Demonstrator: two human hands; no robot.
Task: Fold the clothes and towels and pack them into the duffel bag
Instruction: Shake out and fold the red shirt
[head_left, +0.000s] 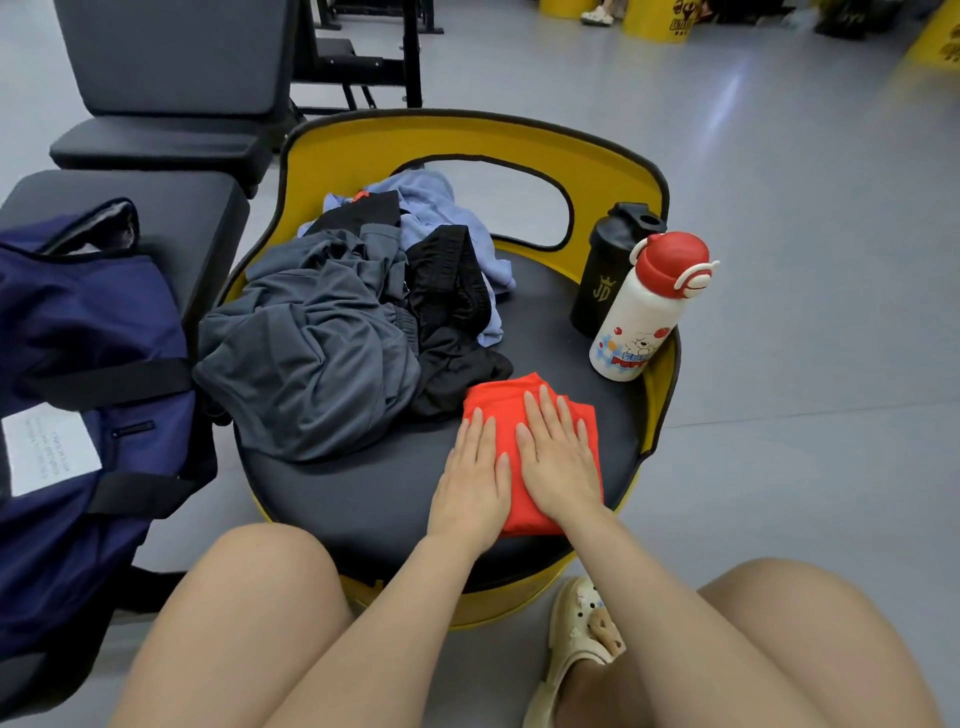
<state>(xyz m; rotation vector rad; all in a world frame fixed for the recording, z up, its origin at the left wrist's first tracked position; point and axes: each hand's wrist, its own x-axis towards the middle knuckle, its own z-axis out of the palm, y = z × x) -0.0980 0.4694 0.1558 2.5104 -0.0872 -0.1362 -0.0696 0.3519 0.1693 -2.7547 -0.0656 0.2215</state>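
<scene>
Both hands lie flat, fingers straight, pressing a folded red cloth (540, 415) on the black seat cushion (363, 493) of a yellow barrel chair. The left hand (475, 480) covers its left edge, the right hand (558, 457) its middle. Just beyond the fingertips lies a heap: grey shorts (311, 353), something black (452, 291), perhaps shorts, and a pale blue garment (436, 208). Far left of the left hand sits the navy duffel bag (88, 374).

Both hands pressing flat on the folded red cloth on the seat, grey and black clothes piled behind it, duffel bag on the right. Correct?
Nearly. The head view shows the duffel bag on the left, not the right. Left hand, right hand, red cloth and piled clothes are as stated.
</scene>
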